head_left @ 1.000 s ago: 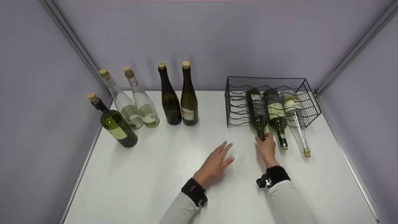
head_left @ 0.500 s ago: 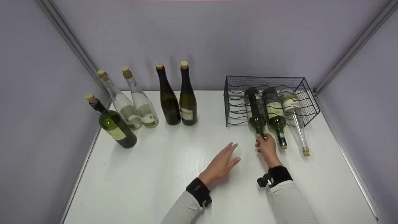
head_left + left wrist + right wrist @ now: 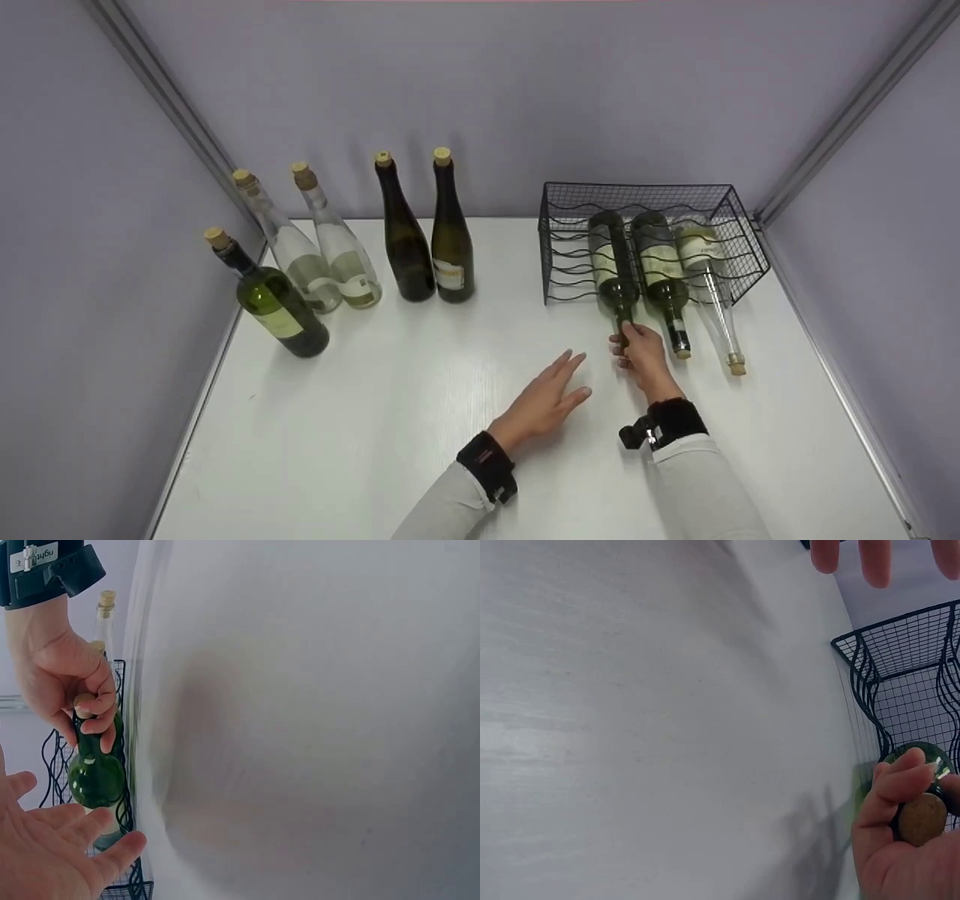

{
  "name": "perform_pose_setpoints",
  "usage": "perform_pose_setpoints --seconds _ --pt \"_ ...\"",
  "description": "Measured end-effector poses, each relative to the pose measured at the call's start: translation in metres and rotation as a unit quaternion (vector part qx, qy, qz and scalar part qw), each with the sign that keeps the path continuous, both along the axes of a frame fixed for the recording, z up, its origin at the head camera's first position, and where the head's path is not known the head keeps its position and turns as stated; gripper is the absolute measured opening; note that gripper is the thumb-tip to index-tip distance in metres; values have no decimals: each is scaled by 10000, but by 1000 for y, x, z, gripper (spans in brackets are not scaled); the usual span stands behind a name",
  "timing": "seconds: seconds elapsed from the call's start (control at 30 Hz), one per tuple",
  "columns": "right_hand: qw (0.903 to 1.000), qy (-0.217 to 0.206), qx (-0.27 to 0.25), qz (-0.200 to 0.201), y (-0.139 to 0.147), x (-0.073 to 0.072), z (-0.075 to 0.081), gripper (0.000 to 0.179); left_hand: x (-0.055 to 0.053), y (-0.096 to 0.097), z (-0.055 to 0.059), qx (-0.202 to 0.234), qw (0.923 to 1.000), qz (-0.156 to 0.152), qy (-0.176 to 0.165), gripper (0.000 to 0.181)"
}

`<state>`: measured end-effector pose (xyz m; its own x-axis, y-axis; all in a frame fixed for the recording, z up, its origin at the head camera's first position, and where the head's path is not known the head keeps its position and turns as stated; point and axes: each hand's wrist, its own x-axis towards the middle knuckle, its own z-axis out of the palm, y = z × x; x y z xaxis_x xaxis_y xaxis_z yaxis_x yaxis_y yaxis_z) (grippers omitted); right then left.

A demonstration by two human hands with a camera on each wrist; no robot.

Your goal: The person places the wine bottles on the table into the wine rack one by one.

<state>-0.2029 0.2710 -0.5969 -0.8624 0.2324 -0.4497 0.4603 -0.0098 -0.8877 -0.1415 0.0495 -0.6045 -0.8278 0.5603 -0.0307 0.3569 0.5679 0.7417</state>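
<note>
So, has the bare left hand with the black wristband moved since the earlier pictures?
Yes: in the head view, the bare left hand has shifted right, closer to the right hand, judged against the black wire rack.

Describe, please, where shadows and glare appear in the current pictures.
Head view: faint shadows on the wall behind the two upright dark bottles, pale sheen on the white table; left wrist view: broad, soft-edged shadow on the table, small highlight on the green bottle; right wrist view: bright patch at the left edge, soft shadow beside the right hand.
</note>
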Motion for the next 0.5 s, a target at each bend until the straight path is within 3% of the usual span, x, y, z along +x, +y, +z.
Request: perform_pose_setpoints --seconds 0.13,0.3,0.37,0.5 --pt "9960 91 874 185 -2 3 0 55 0 0 1 12 10000 -39 18 66" --pt "9760 340 2140 212 -7 6 -2 57 0 2 1 21 10000 -53 39 67" --pt "9750 402 2181 148 -7 5 -3 51 0 3 1 32 10000 -61 48 67" --pt "9852 399 1665 21 -5 4 -4 43 -2 5 2 54 10000 -36 47 66"
